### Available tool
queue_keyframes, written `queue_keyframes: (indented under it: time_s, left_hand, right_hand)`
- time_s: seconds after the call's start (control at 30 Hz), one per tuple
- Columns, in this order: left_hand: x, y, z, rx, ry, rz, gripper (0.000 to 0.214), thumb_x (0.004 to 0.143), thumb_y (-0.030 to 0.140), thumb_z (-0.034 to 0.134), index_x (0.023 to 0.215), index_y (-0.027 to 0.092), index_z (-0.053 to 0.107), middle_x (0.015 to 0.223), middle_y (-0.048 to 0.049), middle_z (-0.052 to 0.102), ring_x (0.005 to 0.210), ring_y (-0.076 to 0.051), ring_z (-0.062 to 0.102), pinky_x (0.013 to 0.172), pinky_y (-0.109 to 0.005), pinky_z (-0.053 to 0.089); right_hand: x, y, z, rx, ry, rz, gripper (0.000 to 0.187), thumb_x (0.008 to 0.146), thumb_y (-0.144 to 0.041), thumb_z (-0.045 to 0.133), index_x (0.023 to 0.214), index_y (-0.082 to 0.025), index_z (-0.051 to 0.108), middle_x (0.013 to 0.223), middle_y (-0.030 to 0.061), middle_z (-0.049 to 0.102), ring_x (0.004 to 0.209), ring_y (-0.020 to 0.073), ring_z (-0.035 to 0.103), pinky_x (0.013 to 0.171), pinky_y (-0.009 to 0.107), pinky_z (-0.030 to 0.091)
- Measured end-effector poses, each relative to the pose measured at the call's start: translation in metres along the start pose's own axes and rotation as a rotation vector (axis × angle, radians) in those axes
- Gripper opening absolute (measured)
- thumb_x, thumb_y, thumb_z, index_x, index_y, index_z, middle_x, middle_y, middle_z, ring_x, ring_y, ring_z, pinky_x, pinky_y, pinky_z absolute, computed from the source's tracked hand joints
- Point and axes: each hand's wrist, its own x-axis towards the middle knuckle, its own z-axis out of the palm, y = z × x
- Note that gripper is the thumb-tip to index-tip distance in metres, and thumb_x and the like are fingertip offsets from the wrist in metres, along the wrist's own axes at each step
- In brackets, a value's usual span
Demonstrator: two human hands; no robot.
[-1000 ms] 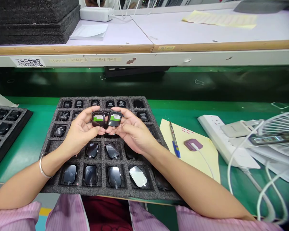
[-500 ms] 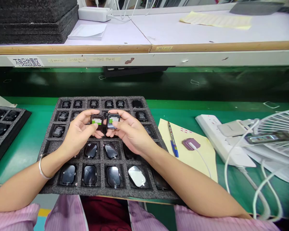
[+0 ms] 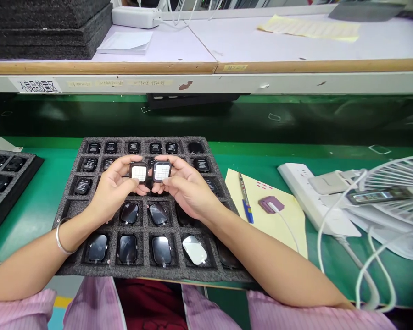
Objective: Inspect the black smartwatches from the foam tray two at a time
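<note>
My left hand (image 3: 119, 181) holds a smartwatch without a strap (image 3: 139, 172), its thumb at the screen's lower edge. A second smartwatch (image 3: 162, 171) is pinched in my right hand (image 3: 184, 183), close beside the first. Both lit screens face me and show a pale grid pattern. Under my hands lies a grey foam tray (image 3: 69, 250) with square compartments, many holding similar dark watch bodies. One watch body (image 3: 194, 250) in the front row lies tilted and reflects white light. My hands and forearms hide some of the middle and right compartments.
Another foam tray (image 3: 30, 172) sits at the left edge. To the right are yellow paper (image 3: 234, 183), a pen (image 3: 247, 201), a purple charger (image 3: 271, 205), a white power strip (image 3: 306, 192), cables and a fan (image 3: 399, 183). A shelf (image 3: 248, 41) spans the back.
Both watch screens have switched from a green-and-white display on dark to a pale grid. My hands keep almost the same position and grip; the view has shifted slightly.
</note>
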Motion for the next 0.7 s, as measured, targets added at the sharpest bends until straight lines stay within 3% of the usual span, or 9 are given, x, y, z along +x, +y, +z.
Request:
queue_keyframes:
  time_s: [0.33,0.5,0.7]
  left_hand:
    - [0.0007,-0.0029,0.0009,0.026,-0.009,0.016,0.05,0.073,0.015,0.079,0.119,0.018,0.061,0.096,-0.0004,0.076,0.063,-0.012,0.075,0.065,-0.023,0.066]
    - [0.0019,-0.0031,-0.0008,0.095,-0.007,0.054,0.03,0.082,0.029,0.081,0.104,0.017,0.064,0.078,0.0025,0.071,0.053,-0.01,0.068,0.052,-0.018,0.057]
    - [0.0019,-0.004,-0.0016,0.104,-0.013,0.079,0.032,0.081,0.029,0.084,0.104,0.018,0.064,0.078,0.0027,0.07,0.054,-0.009,0.067,0.052,-0.018,0.056]
  right_hand:
    - [0.0001,-0.0014,0.0009,-0.007,0.032,0.017,0.045,0.07,-0.02,0.076,0.114,-0.022,0.067,0.086,-0.0034,0.076,0.06,0.0117,0.066,0.062,0.027,0.05]
    - [-0.0001,-0.0004,-0.0001,-0.024,-0.008,0.039,0.034,0.081,-0.034,0.08,0.11,-0.021,0.068,0.083,-0.002,0.075,0.057,0.0125,0.065,0.059,0.028,0.051]
    - [-0.0013,0.0005,-0.0005,-0.048,-0.019,0.019,0.037,0.081,-0.031,0.081,0.113,-0.022,0.068,0.085,-0.0027,0.074,0.059,0.0124,0.066,0.06,0.028,0.053]
